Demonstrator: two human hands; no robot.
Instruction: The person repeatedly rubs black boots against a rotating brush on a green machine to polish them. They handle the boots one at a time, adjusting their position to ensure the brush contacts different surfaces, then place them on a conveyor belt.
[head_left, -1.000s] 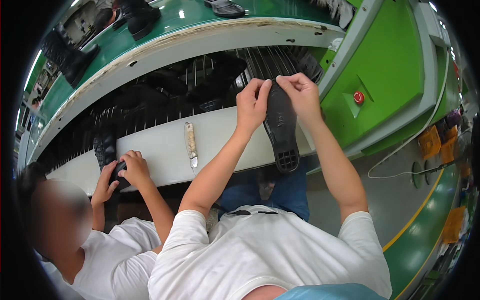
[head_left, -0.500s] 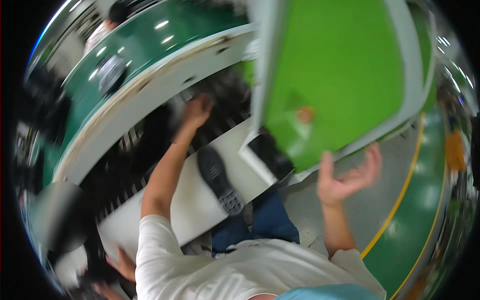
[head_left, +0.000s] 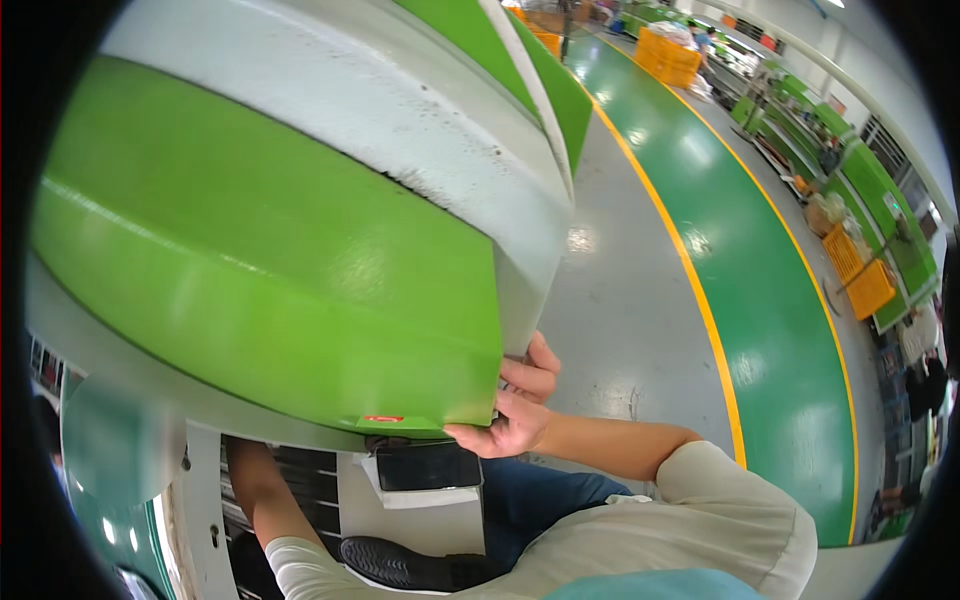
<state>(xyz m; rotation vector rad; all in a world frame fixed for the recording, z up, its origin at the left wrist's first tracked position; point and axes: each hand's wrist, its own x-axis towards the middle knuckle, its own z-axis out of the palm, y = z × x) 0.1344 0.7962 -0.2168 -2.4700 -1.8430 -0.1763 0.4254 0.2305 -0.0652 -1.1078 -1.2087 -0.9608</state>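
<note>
My right hand (head_left: 515,405) curls its fingers around the lower corner of a big green and white machine housing (head_left: 300,300) that fills the upper left of the view. My left forearm (head_left: 255,490) reaches up under that housing, where the hand itself is hidden. A black shoe sole (head_left: 400,565) lies at the bottom, by my white sleeve. Just below my right hand, a black boxy part (head_left: 428,465) rests on the white bench (head_left: 400,520).
To the right runs a grey floor (head_left: 620,300) with a yellow line (head_left: 700,300) and a green walkway (head_left: 790,330). Orange crates (head_left: 668,55) and green work stations (head_left: 880,190) stand far off along it. Another person is partly visible at the left rim.
The view has swung right, away from the conveyor. My right hand left the black sole and now grips the green housing's corner. My left hand has gone out of sight under the housing.
</note>
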